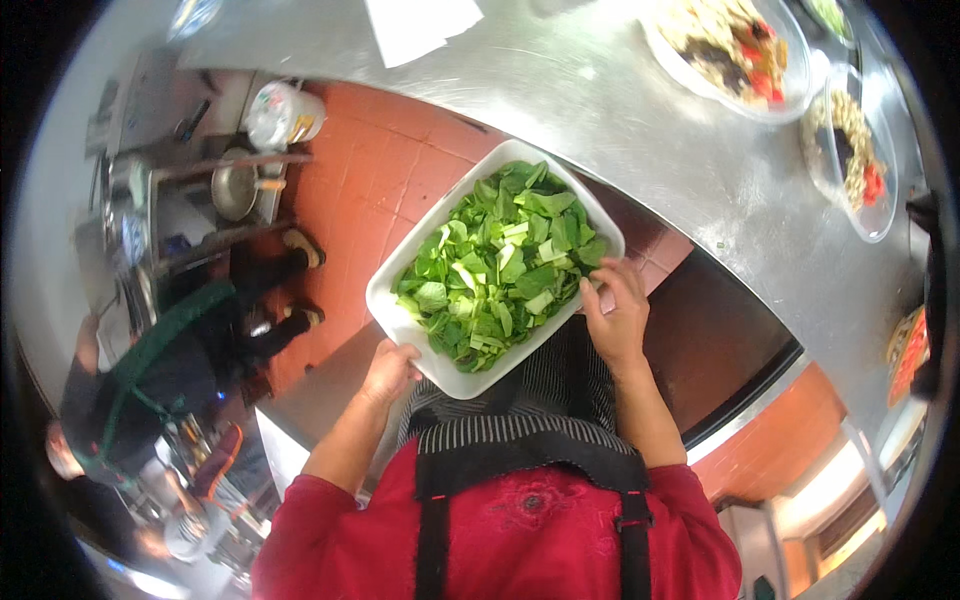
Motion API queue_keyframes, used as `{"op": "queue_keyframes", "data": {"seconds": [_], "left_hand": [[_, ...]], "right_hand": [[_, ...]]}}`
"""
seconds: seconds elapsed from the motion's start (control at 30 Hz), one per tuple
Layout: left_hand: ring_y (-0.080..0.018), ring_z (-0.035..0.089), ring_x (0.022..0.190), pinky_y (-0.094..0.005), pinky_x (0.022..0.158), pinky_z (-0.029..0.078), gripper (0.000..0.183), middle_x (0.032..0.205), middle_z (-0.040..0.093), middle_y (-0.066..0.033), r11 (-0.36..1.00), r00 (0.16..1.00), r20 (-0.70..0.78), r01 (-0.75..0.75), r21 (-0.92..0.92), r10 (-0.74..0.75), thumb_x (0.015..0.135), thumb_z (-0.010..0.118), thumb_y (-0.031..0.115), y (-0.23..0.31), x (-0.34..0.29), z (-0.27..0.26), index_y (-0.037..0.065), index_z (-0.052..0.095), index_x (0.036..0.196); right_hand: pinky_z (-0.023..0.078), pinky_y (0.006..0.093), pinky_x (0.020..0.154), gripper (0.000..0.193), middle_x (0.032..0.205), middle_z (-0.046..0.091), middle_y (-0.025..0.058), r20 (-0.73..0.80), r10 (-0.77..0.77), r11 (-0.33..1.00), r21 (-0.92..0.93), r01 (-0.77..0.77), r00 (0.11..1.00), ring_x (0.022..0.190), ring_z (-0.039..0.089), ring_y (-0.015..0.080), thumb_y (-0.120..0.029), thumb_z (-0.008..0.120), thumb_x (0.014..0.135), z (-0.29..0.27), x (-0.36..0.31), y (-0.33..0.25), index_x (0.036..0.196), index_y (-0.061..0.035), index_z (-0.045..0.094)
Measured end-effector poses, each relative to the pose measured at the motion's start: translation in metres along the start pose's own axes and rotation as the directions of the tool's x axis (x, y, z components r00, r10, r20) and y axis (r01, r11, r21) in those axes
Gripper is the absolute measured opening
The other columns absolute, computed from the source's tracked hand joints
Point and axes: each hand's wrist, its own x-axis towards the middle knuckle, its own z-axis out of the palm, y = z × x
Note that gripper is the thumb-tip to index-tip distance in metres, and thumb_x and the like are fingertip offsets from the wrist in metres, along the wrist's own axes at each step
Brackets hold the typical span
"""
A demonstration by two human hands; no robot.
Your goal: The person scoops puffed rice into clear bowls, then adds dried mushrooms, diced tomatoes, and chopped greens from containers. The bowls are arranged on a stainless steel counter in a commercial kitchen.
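In front of my body is a white rectangular tub (pixel 395 262), slightly turned and filled with chopped leafy greens (pixel 500 255), dark leaves mixed with pale stem pieces. My left hand (pixel 390 372) grips its near left corner, thumb over the rim and the other fingers hidden underneath. Across the right rim lies my right hand (pixel 618 305), its fingers loosely bent and apart. A gap shows between that thumb and the fingers, whose tips are close to the greens; I see nothing held there.
A steel counter (pixel 610 120) runs along the far right, bearing a clear bowl (pixel 790 100) and a clear oblong container (pixel 880 215) of sorted chopped foods. White paper (pixel 415 30) lies at its far edge. On the left, another person (pixel 170 340) stands by shelving; a white bucket (pixel 285 115) sits beyond.
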Motion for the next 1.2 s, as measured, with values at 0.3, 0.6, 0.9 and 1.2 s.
{"op": "queue_keyframes", "data": {"seconds": [0.3, 0.6, 0.9, 1.2], "left_hand": [[-0.0177, 0.056, 0.051, -0.0236, 0.04, 0.043, 0.024, 0.076, 0.063, -0.0131, 0.991, 0.99, -0.06, -0.128, -0.04, 0.126, 0.073, 0.048, 0.004, -0.011, -0.046, 0.028, -0.008, 0.058, 0.091], [-0.018, 0.057, 0.051, -0.0237, 0.04, 0.044, 0.021, 0.073, 0.063, -0.0133, 0.95, 0.954, -0.148, -0.28, -0.136, 0.26, 0.073, 0.049, 0.002, -0.034, -0.052, 0.052, -0.008, 0.06, 0.087], [-0.0175, 0.057, 0.05, -0.0242, 0.044, 0.045, 0.019, 0.07, 0.062, -0.0141, 0.873, 0.868, -0.282, -0.462, -0.156, 0.409, 0.078, 0.047, 0.003, -0.067, -0.054, 0.078, -0.008, 0.06, 0.084], [-0.0181, 0.055, 0.048, -0.0255, 0.04, 0.042, 0.02, 0.067, 0.06, -0.0138, 0.765, 0.766, -0.329, -0.623, -0.165, 0.552, 0.076, 0.046, 0.004, -0.085, -0.065, 0.095, -0.01, 0.059, 0.084]], "right_hand": [[0.052, 0.0338, 0.061, 0.06, 0.112, 0.048, 0.0261, 0.732, -0.471, 0.771, 0.07, 0.633, 0.493, 0.073, 0.063, 0.0275, -0.026, 0.068, 0.073, 0.021, 0.024, -0.082, 0.121, -0.0016, 0.042], [0.051, 0.0351, 0.052, 0.042, 0.102, 0.051, 0.0313, 0.921, -0.312, 0.531, -0.034, 0.847, 0.233, 0.065, 0.063, 0.0283, -0.007, 0.047, 0.078, 0.08, 0.002, -0.078, 0.12, -0.0035, 0.046], [0.049, 0.0327, 0.066, 0.032, 0.083, 0.063, 0.0183, 0.823, -0.431, 0.9, 0.359, 0.248, 0.369, 0.069, 0.061, 0.0224, -0.001, 0.058, 0.073, 0.053, 0.035, -0.049, 0.105, -0.0011, 0.058], [0.047, 0.0233, 0.073, 0.033, 0.095, 0.064, 0.0031, 0.79, -0.522, 0.85, 0.512, 0.121, 0.321, 0.081, 0.058, 0.0086, 0.005, 0.058, 0.076, -0.036, 0.049, -0.061, 0.109, 0.0015, 0.058]]}}
